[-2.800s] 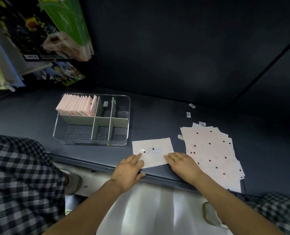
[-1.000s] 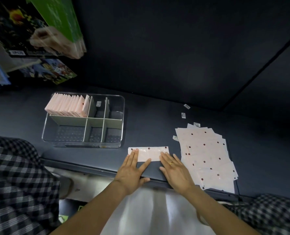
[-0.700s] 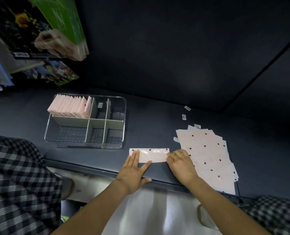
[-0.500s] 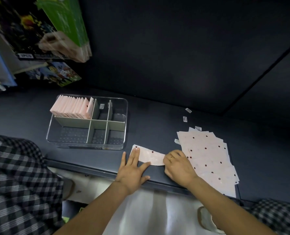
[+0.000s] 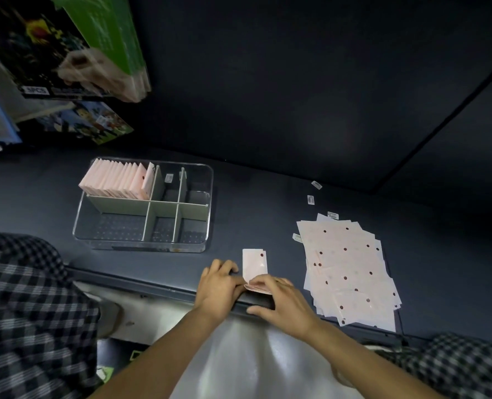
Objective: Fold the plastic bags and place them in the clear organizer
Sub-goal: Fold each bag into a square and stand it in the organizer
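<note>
Pale pink bags (image 5: 348, 266) with dark red dots, clear organizer (image 5: 207, 226).

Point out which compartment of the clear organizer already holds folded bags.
The far-left compartment of the clear plastic organizer, packed with a row of upright pink folded bags. The other compartments hold no folded bags.

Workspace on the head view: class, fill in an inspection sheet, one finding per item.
Surface: dark counter, front edge at the person's waist.
Job's things: folded bag lies narrow near the front edge; clear organizer with a row of folded bags in its back-left compartment; unfolded bags piled right.
Clutter: small labels behind the pile.
Hands: left hand curled beside the bag's near end; right hand pinches that end.
Cables: nothing seen.
Surroundings: dark wall; packaged goods hanging upper left.
</note>
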`<state>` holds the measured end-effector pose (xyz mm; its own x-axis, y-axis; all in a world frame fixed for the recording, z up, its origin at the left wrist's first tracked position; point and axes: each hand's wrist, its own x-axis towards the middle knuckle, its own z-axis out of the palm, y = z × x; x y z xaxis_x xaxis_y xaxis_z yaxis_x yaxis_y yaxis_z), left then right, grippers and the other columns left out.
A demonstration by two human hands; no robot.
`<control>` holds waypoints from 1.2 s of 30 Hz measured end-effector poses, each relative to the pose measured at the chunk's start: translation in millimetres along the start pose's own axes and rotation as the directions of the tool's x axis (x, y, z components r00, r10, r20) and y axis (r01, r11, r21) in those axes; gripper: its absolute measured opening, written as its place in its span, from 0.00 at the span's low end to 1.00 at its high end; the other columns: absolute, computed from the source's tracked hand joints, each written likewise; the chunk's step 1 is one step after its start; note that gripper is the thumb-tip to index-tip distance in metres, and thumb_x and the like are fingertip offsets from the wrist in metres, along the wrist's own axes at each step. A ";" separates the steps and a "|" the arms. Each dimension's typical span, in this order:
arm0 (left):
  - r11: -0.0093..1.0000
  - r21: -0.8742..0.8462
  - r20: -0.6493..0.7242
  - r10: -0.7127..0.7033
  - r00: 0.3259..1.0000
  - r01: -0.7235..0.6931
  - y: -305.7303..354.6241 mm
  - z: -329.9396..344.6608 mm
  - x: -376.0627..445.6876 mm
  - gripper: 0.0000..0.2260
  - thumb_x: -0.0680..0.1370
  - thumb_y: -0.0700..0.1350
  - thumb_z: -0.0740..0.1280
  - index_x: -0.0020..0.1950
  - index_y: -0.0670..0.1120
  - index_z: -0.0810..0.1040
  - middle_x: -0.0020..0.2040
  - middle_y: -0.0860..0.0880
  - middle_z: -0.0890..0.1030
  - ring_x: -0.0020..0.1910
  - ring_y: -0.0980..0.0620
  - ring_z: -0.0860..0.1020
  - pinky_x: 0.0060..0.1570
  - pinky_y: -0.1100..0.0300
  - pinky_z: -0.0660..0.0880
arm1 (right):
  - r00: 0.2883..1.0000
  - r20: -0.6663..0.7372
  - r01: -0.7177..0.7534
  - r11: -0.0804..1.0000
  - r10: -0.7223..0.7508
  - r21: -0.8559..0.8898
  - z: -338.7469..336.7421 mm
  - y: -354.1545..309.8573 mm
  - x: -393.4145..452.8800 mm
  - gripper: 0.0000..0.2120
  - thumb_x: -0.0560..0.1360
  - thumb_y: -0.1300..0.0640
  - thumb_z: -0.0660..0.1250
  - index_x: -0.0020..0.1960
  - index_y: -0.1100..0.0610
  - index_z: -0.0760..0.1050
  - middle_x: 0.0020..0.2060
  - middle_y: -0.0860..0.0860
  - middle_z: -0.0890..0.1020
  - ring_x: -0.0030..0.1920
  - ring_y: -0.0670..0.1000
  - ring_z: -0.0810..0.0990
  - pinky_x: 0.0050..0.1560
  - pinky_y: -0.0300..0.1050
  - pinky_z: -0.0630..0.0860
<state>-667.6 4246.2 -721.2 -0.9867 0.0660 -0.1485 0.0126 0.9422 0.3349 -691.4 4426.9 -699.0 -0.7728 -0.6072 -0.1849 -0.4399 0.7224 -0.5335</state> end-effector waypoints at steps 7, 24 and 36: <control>0.967 -0.179 -0.033 -0.191 0.981 0.182 1.2 6.5 4.2 0.12 0.78 0.59 0.61 0.54 0.58 0.81 0.57 0.56 0.71 0.56 0.52 0.66 0.48 0.61 0.59 | 0.911 -0.065 -0.361 0.863 0.408 0.354 -4.6 6.7 21.1 0.05 0.74 0.56 0.69 0.39 0.51 0.75 0.37 0.48 0.77 0.38 0.47 0.74 0.37 0.26 0.67; 0.972 0.110 0.130 0.192 0.973 -0.207 24.9 23.4 -24.8 0.32 0.82 0.57 0.51 0.77 0.43 0.39 0.78 0.46 0.40 0.76 0.51 0.38 0.71 0.57 0.32 | 0.749 0.065 -0.645 0.703 0.659 0.300 -8.4 5.5 52.1 0.14 0.73 0.56 0.68 0.30 0.52 0.70 0.35 0.51 0.77 0.40 0.51 0.75 0.41 0.38 0.67; 0.949 0.198 0.281 0.184 0.942 -0.244 29.3 8.8 -25.9 0.33 0.80 0.62 0.50 0.78 0.46 0.42 0.78 0.43 0.39 0.76 0.48 0.36 0.74 0.53 0.35 | 0.888 -0.092 -0.330 0.763 0.451 0.556 4.4 -22.9 53.0 0.10 0.76 0.67 0.60 0.53 0.61 0.77 0.48 0.55 0.82 0.47 0.49 0.78 0.51 0.39 0.73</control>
<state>-640.3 4275.1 -715.8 -0.8814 0.3275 -0.3403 0.2848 0.9433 0.1703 -720.3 4376.7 -700.2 -0.9264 -0.1830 -0.3291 0.1736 0.5679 -0.8046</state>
